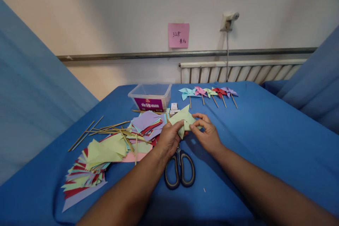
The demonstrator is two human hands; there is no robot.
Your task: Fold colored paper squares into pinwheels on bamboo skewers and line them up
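A pale green paper pinwheel [184, 114], partly folded, is held up over the middle of the table between both hands. My left hand [171, 136] grips it from the left, its thumb pressed near the centre. On the other side, the fingers of my right hand [205, 132] pinch the right part of the paper. Below the hands lies a pair of scissors [191, 173] with dark handles, its blades mostly hidden under my left hand. Left of my left hand is a stack of coloured paper squares [146, 122].
Finished pinwheels [188, 93] on sticks lie in a row at the back right. A clear plastic box [149, 95] stands behind the paper, with small white boxes [174, 106] beside it. Loose wooden sticks [82, 136] and fanned paper sheets [106, 150] cover the left of the blue-covered table [265, 141].
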